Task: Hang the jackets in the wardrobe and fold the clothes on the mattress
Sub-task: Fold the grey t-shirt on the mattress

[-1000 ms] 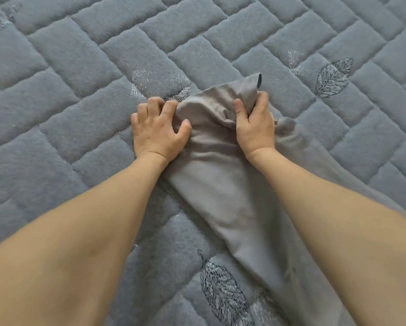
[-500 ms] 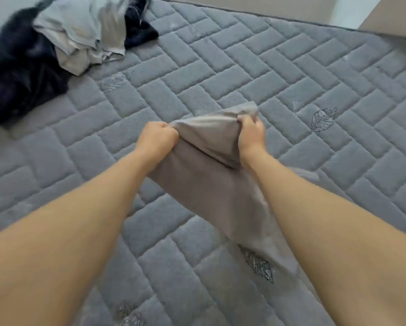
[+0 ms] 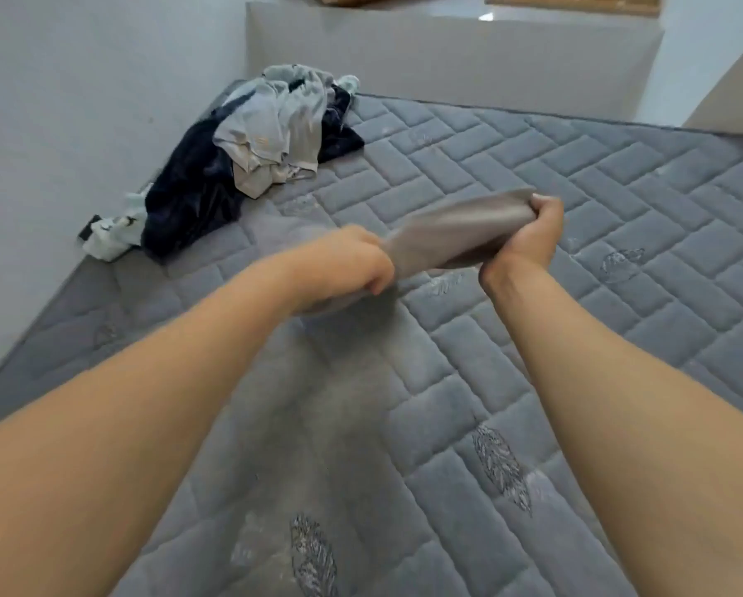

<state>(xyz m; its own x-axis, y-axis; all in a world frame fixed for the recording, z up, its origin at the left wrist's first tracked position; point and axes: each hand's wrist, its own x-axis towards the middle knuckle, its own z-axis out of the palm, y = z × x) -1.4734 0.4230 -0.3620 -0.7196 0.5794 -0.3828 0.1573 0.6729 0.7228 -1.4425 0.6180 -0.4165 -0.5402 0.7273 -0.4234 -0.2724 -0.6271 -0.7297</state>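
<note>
A grey garment (image 3: pixel 451 232) is stretched in the air between both my hands above the quilted grey mattress (image 3: pixel 597 303). My left hand (image 3: pixel 356 262) grips its near left end with curled fingers. My right hand (image 3: pixel 529 234) grips the far right end, fist closed round the cloth. The part hanging below is motion-blurred and hard to make out. A heap of unfolded clothes (image 3: pixel 249 152), dark blue, pale grey and white, lies at the mattress's far left corner against the wall.
A white wall (image 3: pixel 59 144) runs along the mattress's left side. A low pale ledge (image 3: pixel 447 66) stands behind the far edge. A slanted beige panel (image 3: pixel 735 101) cuts in at the upper right.
Both hands have lifted the grey garment off the mattress and pulled it taut between them. The view has tilted up, so the clothes heap and wall have come into sight.
</note>
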